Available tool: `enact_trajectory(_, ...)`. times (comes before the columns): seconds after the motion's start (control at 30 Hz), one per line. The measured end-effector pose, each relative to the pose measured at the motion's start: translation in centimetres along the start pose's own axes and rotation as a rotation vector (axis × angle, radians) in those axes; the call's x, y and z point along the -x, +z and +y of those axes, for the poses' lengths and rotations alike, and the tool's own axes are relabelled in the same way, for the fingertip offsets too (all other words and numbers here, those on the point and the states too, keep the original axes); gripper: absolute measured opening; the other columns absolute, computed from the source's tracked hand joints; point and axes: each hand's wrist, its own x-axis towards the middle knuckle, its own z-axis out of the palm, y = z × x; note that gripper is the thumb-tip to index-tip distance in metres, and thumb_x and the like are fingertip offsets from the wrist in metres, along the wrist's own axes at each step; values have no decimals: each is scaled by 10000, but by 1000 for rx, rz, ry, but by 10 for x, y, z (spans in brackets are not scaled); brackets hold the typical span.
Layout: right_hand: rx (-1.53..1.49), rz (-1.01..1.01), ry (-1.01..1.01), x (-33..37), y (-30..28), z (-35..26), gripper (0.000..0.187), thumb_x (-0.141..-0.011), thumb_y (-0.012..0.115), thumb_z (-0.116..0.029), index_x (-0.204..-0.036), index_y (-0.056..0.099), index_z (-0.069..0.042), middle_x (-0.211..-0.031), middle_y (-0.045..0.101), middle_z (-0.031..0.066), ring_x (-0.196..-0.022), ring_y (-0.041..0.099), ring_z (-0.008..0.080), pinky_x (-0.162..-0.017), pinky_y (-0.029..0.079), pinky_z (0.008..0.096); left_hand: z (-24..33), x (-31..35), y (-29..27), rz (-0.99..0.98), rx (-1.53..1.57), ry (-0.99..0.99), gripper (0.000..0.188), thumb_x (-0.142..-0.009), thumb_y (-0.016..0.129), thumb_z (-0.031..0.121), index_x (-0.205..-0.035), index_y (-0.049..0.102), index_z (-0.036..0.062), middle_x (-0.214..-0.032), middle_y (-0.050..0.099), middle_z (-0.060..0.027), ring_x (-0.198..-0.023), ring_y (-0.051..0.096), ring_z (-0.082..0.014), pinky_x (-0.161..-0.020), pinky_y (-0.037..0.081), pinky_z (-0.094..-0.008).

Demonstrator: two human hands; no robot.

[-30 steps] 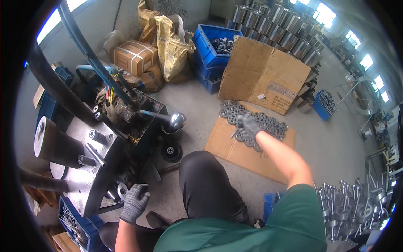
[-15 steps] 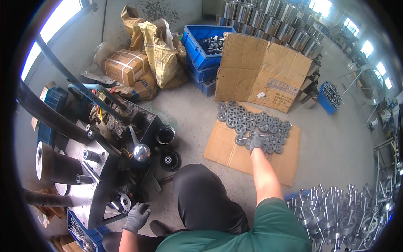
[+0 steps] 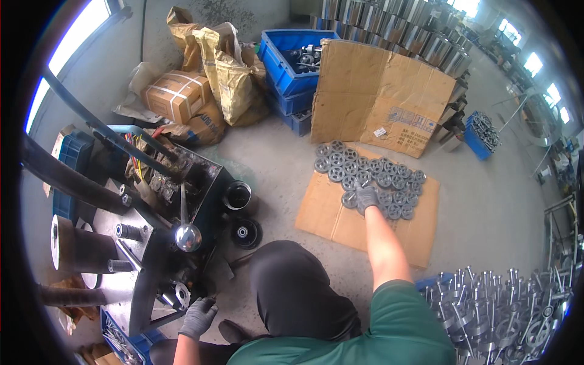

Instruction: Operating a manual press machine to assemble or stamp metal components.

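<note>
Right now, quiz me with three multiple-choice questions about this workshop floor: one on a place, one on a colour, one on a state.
1. Where do the grey metal wheels lie?
A on flattened cardboard
B in a crate
C on the machine

2. What colour is the crate behind the upright cardboard sheet?
A red
B blue
C yellow

3. What is the right hand doing?
A resting on the knee
B reaching onto the wheels
C holding a sack

Answers: A, the flattened cardboard lies under them; B, its walls are blue; B, the gloved hand lies on the wheels.

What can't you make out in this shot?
- Right hand, head view: whether it grips a metal wheel; the glove covers it.
- Left hand: what it touches at the machine; too dark.
- Blue crate contents: too small.
- Person's lower body: cut off by the bottom edge.
</note>
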Motion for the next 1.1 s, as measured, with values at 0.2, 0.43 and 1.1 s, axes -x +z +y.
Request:
enact_trajectory(0.2,-75,-81,-273,0,-18,28,520,-990,610,-460,-1295,686,-45,-1271,709,207,-1199,667,347,-1002,499,427,7,-12,2,-26,6,7,347,-929,684,282,-1170,700,33,-1115,684,-213,-1042,669,-416,-914,544,-483)
enact_trajectory(0.43,-388,67,-181,9,17,19,453,-968,651,-372,-1156,694,38,-1084,729,204,-1012,687,270,-891,516,412,-11,-6,10,-23,26,-21,340,-911,702,279,-1142,724,30,-1145,686,-225,-1054,669,-414,-939,541,-479)
enact_trajectory(1.1,-33,154,-627,60,25,68,246,-942,603,-189,-1105,685,-23,-1100,729,135,-1085,661,345,-977,511,433,3,-10,7,-27,-19,-9,325,-918,700,262,-1145,712,29,-1121,681,-230,-1044,670,-421,-917,545,-480)
